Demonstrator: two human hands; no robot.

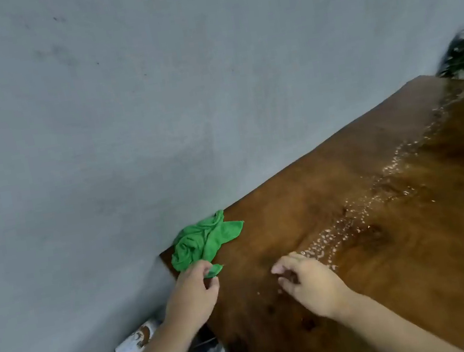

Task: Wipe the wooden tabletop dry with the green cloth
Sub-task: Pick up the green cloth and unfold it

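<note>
Fingers (205,267) of my left hand (193,296) pinch the green cloth (205,244); right fingers (281,271) curl empty. Next, I think, wipe the droplets (351,218) beside the cloth.

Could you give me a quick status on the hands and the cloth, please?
Left hand pinching green cloth edge, cloth bunched by wall. Right hand empty, on wooden tabletop. Water droplets unwiped. Path clear.

I see both bare forearms reaching up from the bottom of the frame. My left hand (192,294), lower centre-left, pinches with thumb and fingertips closed. My right hand (306,280), lower centre, hangs palm-down, fingers loosely curled, holding nothing.
</note>
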